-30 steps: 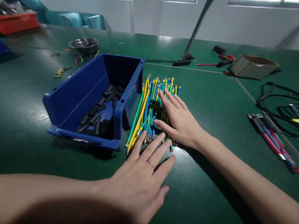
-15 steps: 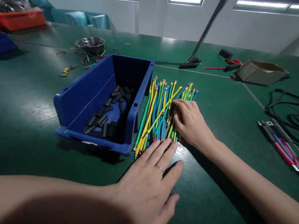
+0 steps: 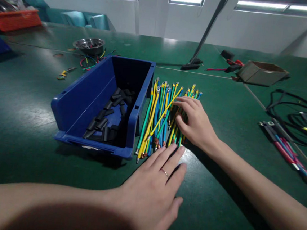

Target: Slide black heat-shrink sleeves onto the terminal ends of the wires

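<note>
Several yellow, green and blue cables [image 3: 150, 120] with metal lugs at their far ends lie in a loose row on the green table. One yellow cable slants across the others. My left hand [image 3: 153, 189], with a ring, is flat and its fingers stretch out to the near cable ends. Over the right part of the row, my right hand [image 3: 193, 120] has its fingers curved and the thumb apart from them; it covers some cables. Left of the cables stands a blue bin [image 3: 133, 127] with short black sleeves [image 3: 105, 119] inside.
Behind the bin is a metal bowl [image 3: 88, 47] beside loose thin wires. To the right lie a black cord [image 3: 272, 108] and a bundle of red and blue cables [image 3: 288, 151]. A cardboard box [image 3: 263, 75] and a dark stand [image 3: 192, 65] are farther back.
The view has shifted slightly, so the table things appear a little farther left. My right hand's fingers have spread a bit over the cables. My left hand stays at the near ends.
</note>
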`<state>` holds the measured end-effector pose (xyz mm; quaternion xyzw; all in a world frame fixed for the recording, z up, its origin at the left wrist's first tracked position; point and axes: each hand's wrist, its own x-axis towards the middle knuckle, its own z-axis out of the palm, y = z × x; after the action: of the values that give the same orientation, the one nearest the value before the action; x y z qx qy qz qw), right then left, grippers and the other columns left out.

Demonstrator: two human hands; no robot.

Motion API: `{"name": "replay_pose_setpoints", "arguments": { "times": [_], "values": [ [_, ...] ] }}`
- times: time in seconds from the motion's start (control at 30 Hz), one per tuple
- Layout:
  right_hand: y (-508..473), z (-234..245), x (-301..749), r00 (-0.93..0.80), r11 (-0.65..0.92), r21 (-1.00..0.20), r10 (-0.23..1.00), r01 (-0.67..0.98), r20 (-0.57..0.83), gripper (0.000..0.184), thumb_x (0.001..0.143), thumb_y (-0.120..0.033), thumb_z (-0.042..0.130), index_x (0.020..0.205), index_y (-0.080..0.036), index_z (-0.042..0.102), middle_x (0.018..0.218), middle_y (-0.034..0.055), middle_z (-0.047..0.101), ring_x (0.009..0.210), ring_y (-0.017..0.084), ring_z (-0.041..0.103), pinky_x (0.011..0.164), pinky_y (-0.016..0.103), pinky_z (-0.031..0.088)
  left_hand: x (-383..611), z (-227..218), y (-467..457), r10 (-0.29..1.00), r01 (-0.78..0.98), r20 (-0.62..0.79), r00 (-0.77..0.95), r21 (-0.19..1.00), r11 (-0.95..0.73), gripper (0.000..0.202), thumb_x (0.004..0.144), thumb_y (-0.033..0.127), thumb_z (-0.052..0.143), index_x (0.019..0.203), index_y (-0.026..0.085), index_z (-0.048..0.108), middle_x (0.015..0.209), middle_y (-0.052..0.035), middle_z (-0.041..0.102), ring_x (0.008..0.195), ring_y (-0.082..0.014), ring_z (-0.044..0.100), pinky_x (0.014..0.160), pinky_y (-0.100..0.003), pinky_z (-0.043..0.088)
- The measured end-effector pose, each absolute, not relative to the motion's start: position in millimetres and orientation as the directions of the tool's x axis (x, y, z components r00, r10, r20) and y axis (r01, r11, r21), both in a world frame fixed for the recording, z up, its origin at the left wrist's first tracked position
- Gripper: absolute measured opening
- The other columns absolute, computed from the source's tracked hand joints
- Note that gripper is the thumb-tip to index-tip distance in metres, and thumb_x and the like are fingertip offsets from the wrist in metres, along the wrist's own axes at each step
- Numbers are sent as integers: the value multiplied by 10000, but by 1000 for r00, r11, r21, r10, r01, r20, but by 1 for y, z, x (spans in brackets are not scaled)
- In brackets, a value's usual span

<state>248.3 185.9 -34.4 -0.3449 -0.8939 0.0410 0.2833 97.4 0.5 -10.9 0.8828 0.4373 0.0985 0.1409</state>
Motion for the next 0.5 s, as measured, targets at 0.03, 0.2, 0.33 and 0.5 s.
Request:
{"name": "replay_pose_setpoints", "arguments": {
  "times": [0.03, 0.2, 0.33, 0.5],
  "values": [
    [186, -36, 248, -595, 753, -274, 647, 599, 477, 440, 909, -246, 463, 1289, -99, 628, 1390, 173, 613, 1360, 313, 490, 1155, 572, 377, 98, -11, 1, 800, 745, 52, 598, 333, -578, 563, 1037, 332, 377, 1519, 41, 382, 1672, -248, 164, 1560, -363, 113, 1268, -494, 176],
    [186, -38, 247, -603, 751, -304, 655, 586, 456, 413, 926, -291, 493, 1270, -135, 658, 1357, 158, 650, 1345, 340, 527, 1159, 630, 340, 98, -12, 1, 801, 739, 52, 597, 354, -574, 578, 1048, 367, 343, 1515, 30, 387, 1665, -269, 169, 1554, -378, 127, 1257, -510, 216],
    [182, -31, 249, -640, 781, -355, 624, 514, 448, 325, 918, -295, 552, 1177, -169, 702, 1262, 133, 709, 1188, 280, 656, 1033, 512, 513, 98, -12, 1, 794, 726, 65, 605, 365, -583, 572, 1051, 355, 335, 1502, 8, 397, 1653, -286, 199, 1549, -387, 148, 1250, -519, 241],
    [178, -29, 252, -657, 792, -410, 607, 453, 446, 295, 894, -262, 594, 1158, -190, 706, 1229, 113, 726, 1186, 279, 666, 1030, 511, 518, 98, -10, 3, 762, 678, 105, 639, 392, -622, 520, 1044, 279, 342, 1464, -13, 436, 1623, -288, 286, 1538, -368, 216, 1253, -458, 257]
  ]
}}
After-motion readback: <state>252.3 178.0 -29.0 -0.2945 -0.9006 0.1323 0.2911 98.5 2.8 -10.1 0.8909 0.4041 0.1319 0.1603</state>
